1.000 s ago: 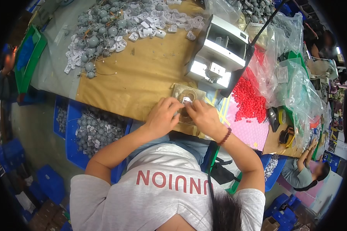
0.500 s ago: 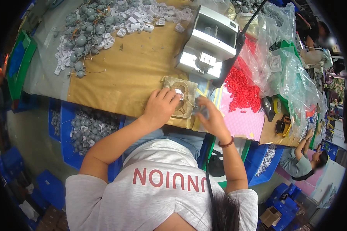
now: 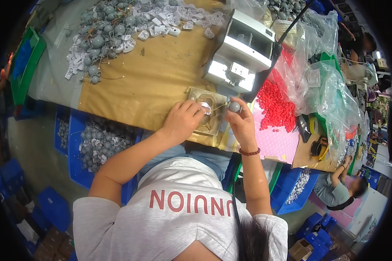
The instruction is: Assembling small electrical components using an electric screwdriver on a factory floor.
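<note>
On the table edge before me lies a square, yellowish fixture block (image 3: 202,92) with a rounded hollow. My left hand (image 3: 183,122) rests over its left side, fingertips closed on a small white plastic part (image 3: 206,108) in the hollow. Between the thumb and fingers of my right hand (image 3: 242,126) is a grey ball (image 3: 234,107), held just off the block's right side. A thin wire (image 3: 219,107) runs from the ball toward the white part.
Behind the block stands a white metal machine (image 3: 237,52). Red small parts (image 3: 274,108) lie on a pink sheet at right, beside plastic bags (image 3: 331,87). Grey balls and white parts (image 3: 104,39) are heaped far left. Below the table edge hangs a blue bin (image 3: 77,163).
My right hand has turned and drawn in its fingers, bringing the grey ball into clear sight beside the block. My left hand stays on the white part; the whole view shifts slightly.
</note>
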Demonstrator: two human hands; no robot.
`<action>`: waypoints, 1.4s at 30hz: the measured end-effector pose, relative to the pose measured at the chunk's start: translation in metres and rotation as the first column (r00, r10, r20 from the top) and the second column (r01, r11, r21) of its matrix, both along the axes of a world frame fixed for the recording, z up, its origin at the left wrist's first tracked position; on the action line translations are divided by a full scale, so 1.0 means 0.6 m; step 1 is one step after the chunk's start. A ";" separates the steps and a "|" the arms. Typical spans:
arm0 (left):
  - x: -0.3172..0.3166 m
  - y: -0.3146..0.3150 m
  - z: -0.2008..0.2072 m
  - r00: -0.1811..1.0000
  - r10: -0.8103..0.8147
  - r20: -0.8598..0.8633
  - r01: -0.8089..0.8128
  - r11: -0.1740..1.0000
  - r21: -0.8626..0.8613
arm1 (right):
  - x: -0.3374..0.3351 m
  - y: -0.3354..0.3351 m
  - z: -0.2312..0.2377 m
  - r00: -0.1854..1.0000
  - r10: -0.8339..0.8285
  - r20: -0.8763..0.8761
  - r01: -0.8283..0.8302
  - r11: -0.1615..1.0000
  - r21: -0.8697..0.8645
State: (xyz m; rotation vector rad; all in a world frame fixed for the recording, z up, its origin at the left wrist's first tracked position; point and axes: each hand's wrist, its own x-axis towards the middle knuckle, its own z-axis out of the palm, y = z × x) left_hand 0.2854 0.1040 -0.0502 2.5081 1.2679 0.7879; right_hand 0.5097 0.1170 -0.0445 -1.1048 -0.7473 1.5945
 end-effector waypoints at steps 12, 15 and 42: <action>-0.013 0.011 -0.011 0.998 -0.051 0.043 0.052 0.998 -0.039 | -0.040 0.027 -0.017 0.603 -0.028 0.797 -0.356 0.885 0.301; -0.015 0.011 -0.009 0.997 -0.044 0.071 0.047 0.998 -0.040 | -0.050 0.026 -0.011 0.461 -0.155 0.873 -0.427 0.824 0.372; 0.027 0.031 -0.009 0.983 0.136 0.122 -0.119 0.984 -0.134 | 0.028 0.135 0.135 0.608 -0.736 0.297 0.358 0.589 0.725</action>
